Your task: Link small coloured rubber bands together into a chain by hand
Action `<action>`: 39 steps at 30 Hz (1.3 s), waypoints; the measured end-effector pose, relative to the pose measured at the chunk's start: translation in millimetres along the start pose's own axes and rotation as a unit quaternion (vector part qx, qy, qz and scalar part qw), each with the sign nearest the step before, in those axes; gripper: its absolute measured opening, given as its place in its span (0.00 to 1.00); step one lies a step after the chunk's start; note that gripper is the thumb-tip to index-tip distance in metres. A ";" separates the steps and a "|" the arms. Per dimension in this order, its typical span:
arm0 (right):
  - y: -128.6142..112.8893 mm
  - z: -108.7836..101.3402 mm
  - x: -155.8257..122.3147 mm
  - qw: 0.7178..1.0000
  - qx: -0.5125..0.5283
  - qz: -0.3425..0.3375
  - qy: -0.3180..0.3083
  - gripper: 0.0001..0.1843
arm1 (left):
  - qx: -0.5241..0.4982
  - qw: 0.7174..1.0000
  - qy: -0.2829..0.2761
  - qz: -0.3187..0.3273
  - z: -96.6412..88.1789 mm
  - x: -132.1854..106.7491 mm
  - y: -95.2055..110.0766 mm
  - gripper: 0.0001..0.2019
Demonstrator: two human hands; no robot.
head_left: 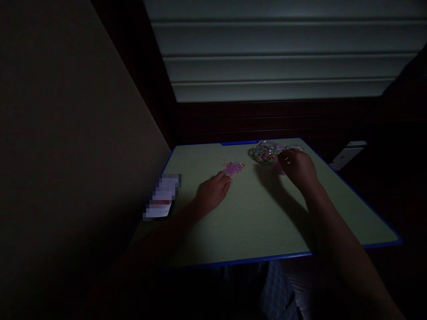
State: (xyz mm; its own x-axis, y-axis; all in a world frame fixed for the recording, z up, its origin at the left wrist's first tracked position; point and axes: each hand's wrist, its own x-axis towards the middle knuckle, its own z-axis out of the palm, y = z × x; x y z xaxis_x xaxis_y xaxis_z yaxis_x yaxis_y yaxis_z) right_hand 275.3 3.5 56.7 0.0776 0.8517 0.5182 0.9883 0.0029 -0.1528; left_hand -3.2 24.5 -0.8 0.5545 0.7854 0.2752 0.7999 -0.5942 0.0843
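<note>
A pale green desk [260, 226] with a blue edge fills the middle of the head view. On it lies a loose tangle of thin pink and purple rubber bands [233, 169]. My left hand [211, 192] rests on the desktop, its fingertips at the near edge of that tangle. My right hand [296, 169] is curled just in front of a clear bowl of multicoloured rubber bands [266, 153]. A small pink bit [279, 168] shows under its fingers, but the dim light hides whether the fingers grip it.
A white paper slip [160, 209], partly pixelated, lies at the desk's left side against a beige wall [83, 133]. A pale window blind [276, 53] hangs behind the desk. A white object [347, 155] sits beyond the right edge. Checked cloth [276, 289] shows below.
</note>
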 end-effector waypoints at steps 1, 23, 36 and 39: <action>-0.5 0.6 0.0 1.000 0.005 -0.002 -0.003 0.15 | 0.003 1.000 -0.001 0.001 1.3 -0.1 -0.1 0.16; -6.0 0.1 -3.1 0.999 0.023 -0.016 -0.021 0.14 | 0.018 0.998 -0.039 -0.044 1.3 7.1 -3.6 0.12; -15.3 3.1 -4.9 0.998 0.022 -0.049 -0.042 0.16 | 0.004 0.999 0.011 -0.044 5.0 7.8 -4.1 0.13; -24.0 5.1 -5.8 0.995 0.028 -0.081 -0.059 0.15 | -0.011 0.998 0.034 -0.043 4.6 7.2 -3.8 0.13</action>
State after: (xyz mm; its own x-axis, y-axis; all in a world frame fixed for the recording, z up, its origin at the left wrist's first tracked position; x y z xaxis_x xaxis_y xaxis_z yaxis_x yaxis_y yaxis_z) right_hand 250.4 1.1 53.1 -0.1019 0.8933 0.4378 0.9772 0.1723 -0.1240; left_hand -1.2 33.2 -3.6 0.4657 0.8207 0.3309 0.8383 -0.5290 0.1322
